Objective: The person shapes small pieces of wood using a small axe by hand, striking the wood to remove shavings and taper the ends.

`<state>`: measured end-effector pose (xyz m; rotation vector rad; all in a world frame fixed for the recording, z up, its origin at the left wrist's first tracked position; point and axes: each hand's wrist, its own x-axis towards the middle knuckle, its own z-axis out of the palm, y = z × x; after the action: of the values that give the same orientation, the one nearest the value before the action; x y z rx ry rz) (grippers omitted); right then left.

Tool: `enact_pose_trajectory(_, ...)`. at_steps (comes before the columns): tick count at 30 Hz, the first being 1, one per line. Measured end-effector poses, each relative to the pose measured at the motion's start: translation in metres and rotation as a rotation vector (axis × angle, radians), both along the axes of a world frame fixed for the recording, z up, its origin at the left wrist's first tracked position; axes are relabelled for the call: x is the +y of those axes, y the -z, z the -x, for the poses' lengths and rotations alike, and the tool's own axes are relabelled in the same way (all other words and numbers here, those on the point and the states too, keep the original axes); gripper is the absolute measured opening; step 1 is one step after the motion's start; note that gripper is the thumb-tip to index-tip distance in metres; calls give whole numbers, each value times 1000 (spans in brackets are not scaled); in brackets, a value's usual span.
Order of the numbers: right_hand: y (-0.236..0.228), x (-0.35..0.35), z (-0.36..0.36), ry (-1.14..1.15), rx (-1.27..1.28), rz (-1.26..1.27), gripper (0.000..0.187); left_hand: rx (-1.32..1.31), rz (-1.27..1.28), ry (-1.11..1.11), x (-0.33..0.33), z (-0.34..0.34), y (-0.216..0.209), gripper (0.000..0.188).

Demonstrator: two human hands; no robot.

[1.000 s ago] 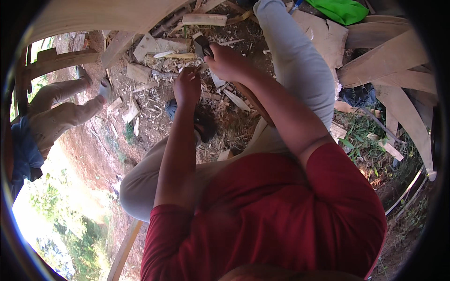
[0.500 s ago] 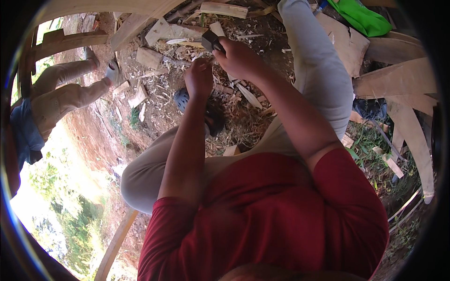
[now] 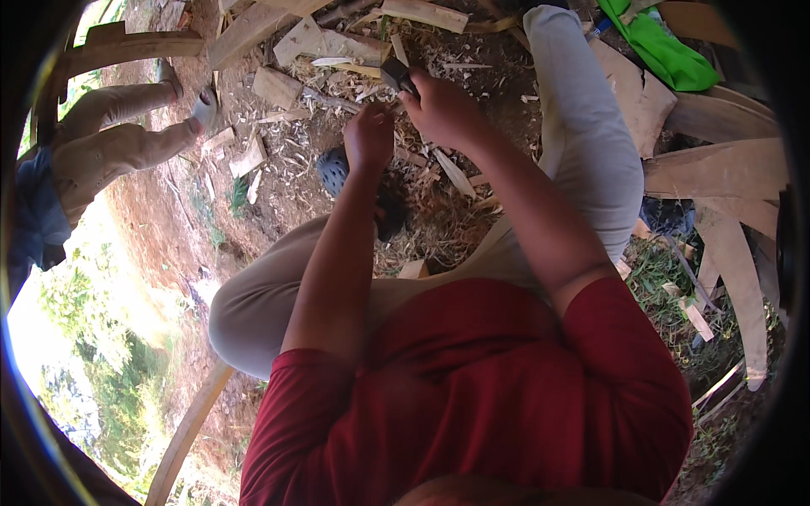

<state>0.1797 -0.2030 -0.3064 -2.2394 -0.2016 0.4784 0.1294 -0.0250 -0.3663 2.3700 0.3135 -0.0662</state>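
Observation:
My right hand (image 3: 443, 110) is closed around a dark, block-shaped tool (image 3: 396, 76), whose squared end sticks out past the thumb side. Whether it has a longer handle I cannot see. Close by on its left, my left hand (image 3: 369, 135) is raised with its fingers curled and pinched together. Whatever sits between those fingertips is too small to make out. The two hands are a short gap apart, above ground strewn with wood chips (image 3: 430, 173).
Wood offcuts (image 3: 333, 42) lie beyond my hands. Curved planks (image 3: 717, 169) and a bright green bag (image 3: 662, 46) are on the right. Another person's legs (image 3: 126, 143) show at the left, near a wooden beam (image 3: 135, 52). My dark clog (image 3: 332, 171) rests below my left hand.
The whole view has shifted slightly, so the ground and both hands sit a little lower and further right. Both hands keep nearly the same pose and grip.

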Motion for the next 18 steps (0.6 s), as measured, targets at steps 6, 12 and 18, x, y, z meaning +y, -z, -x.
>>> enact_pose_trajectory(6, -4, -4, -2, 24, 65, -6, 32, 2, -4, -57, -11, 2, 1, 18)
enact_pose_trajectory(12, -9, -22, -17, 117, 42, -55, 35, -63, -7, 12, -23, -15, -25, 21)
enact_pose_trajectory(18, -11, -33, -21, 133, 92, -10, 38, -80, -45, 65, -18, -16, -2, 21)
